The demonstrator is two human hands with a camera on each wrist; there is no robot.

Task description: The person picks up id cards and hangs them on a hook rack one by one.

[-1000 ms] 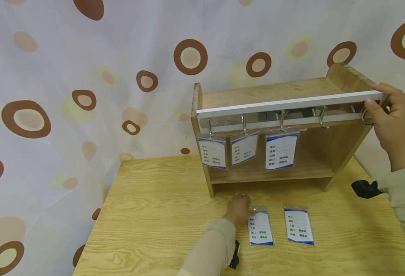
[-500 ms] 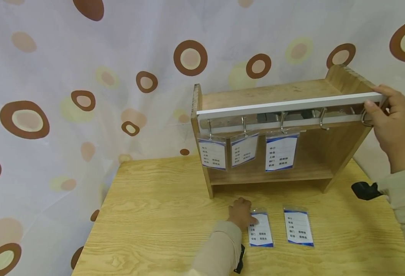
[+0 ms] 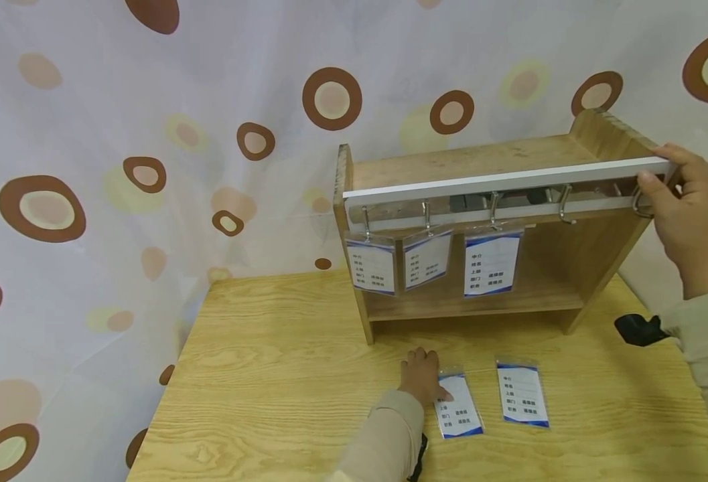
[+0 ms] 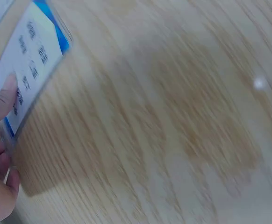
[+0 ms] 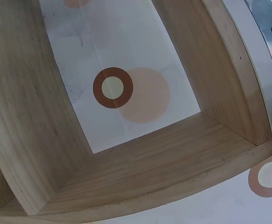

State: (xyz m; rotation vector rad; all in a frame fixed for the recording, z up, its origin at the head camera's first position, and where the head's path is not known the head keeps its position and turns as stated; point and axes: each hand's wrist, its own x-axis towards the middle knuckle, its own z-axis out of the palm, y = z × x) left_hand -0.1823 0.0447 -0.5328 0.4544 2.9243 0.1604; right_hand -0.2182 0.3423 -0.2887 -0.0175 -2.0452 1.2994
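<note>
My left hand [image 3: 421, 380] is at a name badge [image 3: 461, 412] in a clear sleeve, low on the table. In the left wrist view, the thumb lies on the badge's printed face [image 4: 31, 56] and curled fingers meet its clear edge. At the right, my right hand [image 3: 690, 211] grips the end of a white-edged hook rail [image 3: 510, 181] on a wooden shelf [image 3: 601, 268], thumb in front. Three name badges hang from the rail: one at the left end [image 3: 373, 269], a turned one [image 3: 427, 261] and one further right [image 3: 491, 266].
A second loose badge [image 3: 524, 395] lies flat on the wood-grain table [image 3: 269, 361], right of the one at my left hand. Toward the rail's right end, a bare hook [image 3: 564, 204] shows. Behind stands a patterned cloth backdrop [image 3: 197, 80].
My left hand has shifted slightly right and its thumb has come over the badge. That badge has turned and slid a little toward me. The right hand keeps its grip.
</note>
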